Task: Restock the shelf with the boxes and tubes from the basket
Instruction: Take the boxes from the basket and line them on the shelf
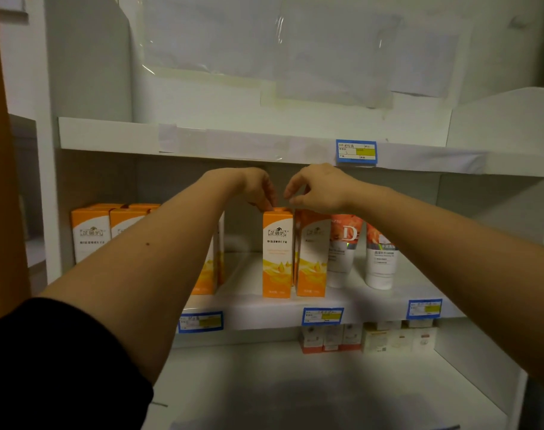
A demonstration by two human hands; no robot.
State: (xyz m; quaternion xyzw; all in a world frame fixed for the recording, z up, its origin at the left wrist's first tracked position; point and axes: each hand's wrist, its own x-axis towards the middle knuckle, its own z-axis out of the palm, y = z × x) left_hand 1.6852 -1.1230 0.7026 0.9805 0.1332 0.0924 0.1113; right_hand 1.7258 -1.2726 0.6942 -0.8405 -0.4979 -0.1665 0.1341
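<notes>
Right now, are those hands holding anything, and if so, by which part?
The left hand touches the top edge of an upright orange box with its fingertips; whether it grips cannot be told. The right hand holds nothing.

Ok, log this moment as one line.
stage: aligning boxes | left hand: fingertips on orange box top | right hand: open above neighbouring box | tubes: upright beside

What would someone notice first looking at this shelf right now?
Two bare arms reach to the middle shelf, where the left hand touches the top of an orange box and the right hand hovers beside it. Right of the boxes stand two white tubes.
</notes>
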